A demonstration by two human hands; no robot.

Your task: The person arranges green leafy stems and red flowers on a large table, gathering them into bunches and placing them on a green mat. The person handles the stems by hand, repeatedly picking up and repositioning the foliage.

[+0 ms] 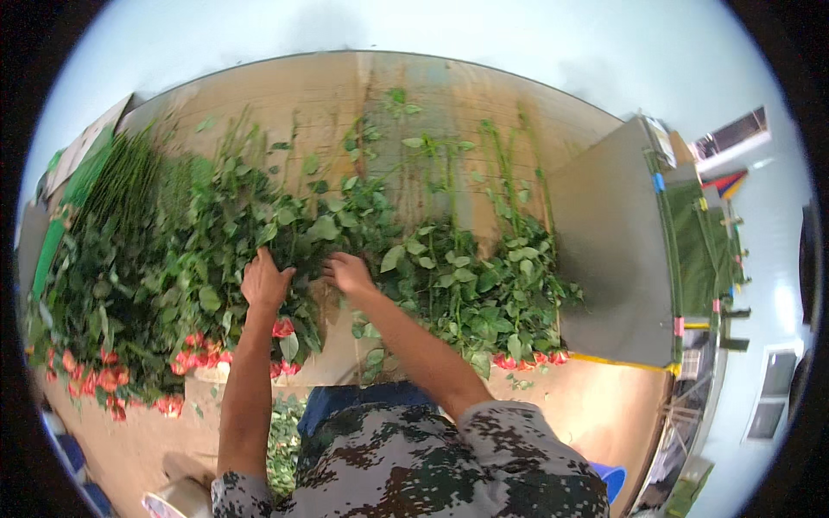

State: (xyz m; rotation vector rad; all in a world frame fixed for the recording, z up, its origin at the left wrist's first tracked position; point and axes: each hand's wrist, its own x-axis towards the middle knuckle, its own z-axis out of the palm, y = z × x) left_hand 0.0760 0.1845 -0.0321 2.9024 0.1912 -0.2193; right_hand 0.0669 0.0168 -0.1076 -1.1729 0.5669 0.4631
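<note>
- The roses (186, 250) lie across the table (337, 341), the larger pile on the left; stems point to the far edge, blooms (99, 380) to the near one.
- The left hand (266, 278) is over the inner side of that pile, fingers partly bent, the foremost reaching into the leaves; whether it grips a stem, I cannot tell.
- The right hand (348, 273) is just beside it, fingers half curled at the leaves; whether they close on anything is hidden.
- A small gap parts the hands; below them, a bare strip of table runs to the near edge between the left pile and the right bunch (484, 293).
- Both forearms cross the near edge, the right one slanting inward.
- Left blooms show past the near edge, against the floor (596, 414); those of the right bunch sit along that edge.
- Beyond the stem ends, bare table reaches the far edge, near the wall (484, 34).
- A grey panel (613, 250) bounds the right side, near the right bunch; a green strip (73, 203) borders the left.
</note>
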